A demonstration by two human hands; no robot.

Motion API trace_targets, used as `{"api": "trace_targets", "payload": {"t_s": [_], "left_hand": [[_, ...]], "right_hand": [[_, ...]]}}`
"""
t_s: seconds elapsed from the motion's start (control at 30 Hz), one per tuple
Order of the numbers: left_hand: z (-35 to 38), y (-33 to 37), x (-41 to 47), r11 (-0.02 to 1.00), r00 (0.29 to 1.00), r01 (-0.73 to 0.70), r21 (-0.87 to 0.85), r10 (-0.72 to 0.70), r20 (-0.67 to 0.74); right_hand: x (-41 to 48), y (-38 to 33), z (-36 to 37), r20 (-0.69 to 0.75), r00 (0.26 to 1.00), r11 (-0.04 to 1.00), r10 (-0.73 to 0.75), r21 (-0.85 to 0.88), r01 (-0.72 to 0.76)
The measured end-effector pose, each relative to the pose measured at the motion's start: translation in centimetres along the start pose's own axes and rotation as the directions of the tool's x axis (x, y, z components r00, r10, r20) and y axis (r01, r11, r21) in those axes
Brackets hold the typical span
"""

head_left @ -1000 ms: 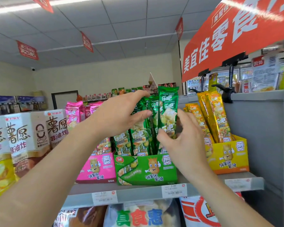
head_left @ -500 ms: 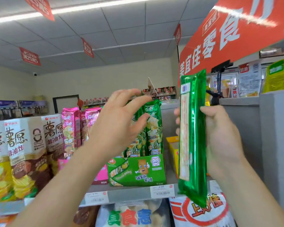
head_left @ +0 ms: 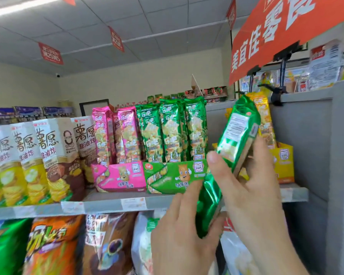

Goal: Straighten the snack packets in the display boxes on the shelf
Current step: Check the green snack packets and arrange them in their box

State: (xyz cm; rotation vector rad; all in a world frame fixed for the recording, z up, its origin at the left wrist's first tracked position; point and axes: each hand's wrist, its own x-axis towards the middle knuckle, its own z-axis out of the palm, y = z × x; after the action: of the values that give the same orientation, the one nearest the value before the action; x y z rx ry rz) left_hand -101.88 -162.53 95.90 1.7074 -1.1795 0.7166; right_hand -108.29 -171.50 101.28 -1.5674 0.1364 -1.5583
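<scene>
SNACK AISLE: A person tidying a shelf [head_left: 107, 203] holds one green packet [head_left: 236, 132] out of its box. It is tilted, with its printed back panel to the camera, near the viewer and just right of the green display box [head_left: 175, 176]. The right hand [head_left: 254, 191] has a closed grip on the packet's middle, thumb across the near face. The left hand [head_left: 183, 231] meets its lower end, though whether that grip closes round it cannot be told.

The job looks partly done. The boxed green packets [head_left: 171, 132] stand upright in even rows, as do the pink packets [head_left: 115, 133] in the pink display box [head_left: 119, 176] to the left. Still to do, it seems, is returning the held packet and checking the yellow display box [head_left: 282, 163] at right, largely hidden behind the hands.

The packets are long, slim sleeves of crinkly metallic foil. The boxes are glossy printed card with low-cut fronts.
</scene>
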Motion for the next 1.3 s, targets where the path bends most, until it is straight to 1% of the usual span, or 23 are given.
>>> {"api": "trace_targets", "payload": {"t_s": [0.03, 0.07, 0.1, 0.17, 0.23, 0.27, 0.3, 0.33, 0.37, 0.43, 0.47, 0.5, 0.53, 0.6, 0.67, 0.73, 0.83, 0.93, 1.03, 1.1, 1.17, 1.23, 1.3], "left_hand": [[-0.1, 0.1, -0.3, 0.995, 0.999, -0.041, 0.094, 0.041, -0.003], [-0.1, 0.1, -0.9, 0.991, 0.996, -0.085, 0.107, 0.085, -0.004], [-0.2, 0.2, -1.5, 0.993, 0.994, -0.107, 0.051, 0.108, -0.011], [-0.6, 0.3, -2.4, 0.979, 0.996, -0.087, -0.184, 0.089, 0.002], [-0.9, -0.1, -3.3, 0.934, 1.0, -0.013, -0.358, 0.019, 0.013], [-1.0, -0.2, -3.6, 0.904, 0.998, 0.056, -0.424, -0.045, 0.035], [-1.1, -0.1, -3.9, 0.884, 0.992, 0.125, -0.451, -0.109, 0.062], [-1.1, -0.1, -4.2, 0.884, 0.988, 0.156, -0.441, -0.145, 0.059], [-1.2, -0.1, -4.5, 0.901, 0.986, 0.161, -0.402, -0.162, 0.032], [-1.6, -0.4, -5.0, 0.946, 0.985, 0.138, -0.293, -0.162, -0.058], [-1.8, -0.4, -5.1, 0.957, 0.982, 0.144, -0.253, -0.171, -0.086], [-2.2, -0.4, -5.2, 0.959, 0.977, 0.168, -0.23, -0.193, -0.091], [-2.5, -0.4, -5.3, 0.96, 0.974, 0.187, -0.21, -0.209, -0.086], [-3.2, -0.6, -5.7, 0.971, 0.984, 0.155, -0.181, -0.169, -0.064], [-4.0, -1.1, -6.1, 0.967, 0.99, 0.116, -0.228, -0.13, -0.048], [-4.7, -1.6, -6.5, 0.943, 0.989, 0.142, -0.302, -0.149, -0.002], [-5.5, -2.1, -6.9, 0.935, 0.988, 0.155, -0.318, -0.152, 0.034], [-6.1, -2.6, -7.5, 0.952, 0.992, 0.126, -0.278, -0.123, 0.027], [-6.4, -3.2, -8.0, 0.981, 0.998, 0.058, -0.184, -0.057, 0.012], [-6.9, -3.3, -8.1, 0.985, 0.999, 0.047, -0.167, -0.044, 0.024], [-7.5, -3.5, -8.1, 0.965, 0.995, 0.089, -0.246, -0.073, 0.075], [-8.1, -3.8, -7.8, 0.896, 0.98, 0.176, -0.408, -0.122, 0.156], [-8.5, -3.9, -7.2, 0.829, 0.966, 0.237, -0.506, -0.145, 0.214]], "right_hand": [[-0.4, 0.0, 0.1, -0.004, 0.999, 0.998, 0.033, 0.044, -0.033], [-0.7, 0.0, 0.1, 0.003, 0.998, 0.991, 0.056, 0.121, -0.056], [-0.8, -0.1, -0.1, 0.028, 0.996, 0.971, 0.086, 0.22, -0.09], [-0.9, -0.1, -0.7, 0.118, 0.977, 0.878, 0.181, 0.427, -0.214], [-1.1, 0.0, -1.1, 0.209, 0.939, 0.758, 0.273, 0.555, -0.344], [-1.3, 0.0, -1.1, 0.24, 0.925, 0.728, 0.294, 0.57, -0.38], [-1.5, 0.1, -1.1, 0.256, 0.917, 0.73, 0.307, 0.555, -0.399], [-1.9, 0.1, -0.9, 0.259, 0.916, 0.759, 0.307, 0.515, -0.4], [-2.2, 0.0, -0.7, 0.248, 0.924, 0.816, 0.291, 0.44, -0.375], [-2.8, -0.4, -0.1, 0.216, 0.952, 0.945, 0.219, 0.195, -0.262], [-3.1, -0.5, 0.2, 0.195, 0.962, 0.975, 0.189, 0.081, -0.208], [-3.4, -0.6, 0.5, 0.171, 0.97, 0.984, 0.17, 0.03, -0.178], [-3.7, -0.7, 0.9, 0.154, 0.976, 0.986, 0.154, 0.037, -0.161], [-4.1, -0.7, 1.2, 0.145, 0.982, 0.988, 0.118, 0.08, -0.131], [-4.5, -0.9, 1.6, 0.161, 0.981, 0.988, 0.109, 0.091, -0.125], [-4.9, -0.8, 1.9, 0.181, 0.977, 0.985, 0.114, 0.109, -0.135], [-5.8, -1.0, 2.4, 0.193, 0.973, 0.981, 0.129, 0.118, -0.154], [-6.4, -1.4, 3.1, 0.212, 0.966, 0.981, 0.149, 0.09, -0.171], [-7.1, -1.4, 3.5, 0.263, 0.946, 0.979, 0.19, 0.019, -0.202], [-7.6, -1.3, 3.6, 0.258, 0.944, 0.976, 0.207, 0.008, -0.217], [-8.1, -1.2, 3.6, 0.248, 0.935, 0.962, 0.252, 0.041, -0.269], [-8.6, -0.7, 3.4, 0.244, 0.927, 0.941, 0.283, 0.114, -0.317], [-9.3, -0.5, 3.3, 0.232, 0.914, 0.907, 0.334, 0.185, -0.378]]}}
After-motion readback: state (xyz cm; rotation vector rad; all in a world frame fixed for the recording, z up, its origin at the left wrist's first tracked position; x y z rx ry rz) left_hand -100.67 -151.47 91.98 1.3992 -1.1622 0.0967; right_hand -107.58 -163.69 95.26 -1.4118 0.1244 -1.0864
